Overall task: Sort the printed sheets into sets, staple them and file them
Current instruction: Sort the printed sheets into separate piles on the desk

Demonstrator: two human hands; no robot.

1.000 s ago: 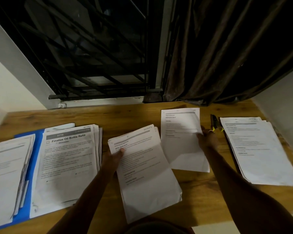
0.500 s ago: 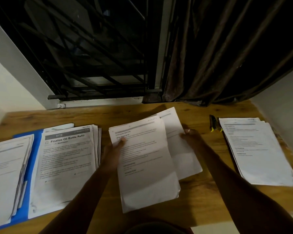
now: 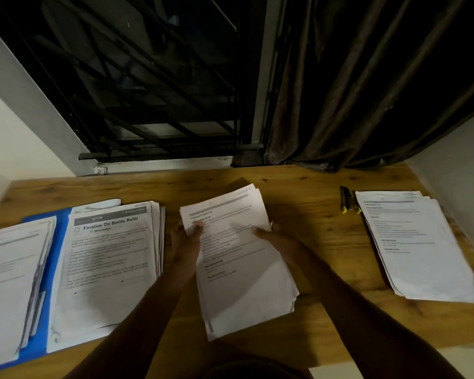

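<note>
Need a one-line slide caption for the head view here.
Left hand and right hand hold a bundle of printed sheets at a wooden desk, between a paper-filled blue folder and a separate stack.

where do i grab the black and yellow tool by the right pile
Pinch the black and yellow tool across its narrow black middle, from above. It lies flat, pointing away from the person, and the right pile lies close along its right side, so a sideways approach looks cramped.

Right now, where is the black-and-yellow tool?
In the head view the tool lies on the wooden table, far right, beside the top-left corner of the right-hand paper stack.
</note>
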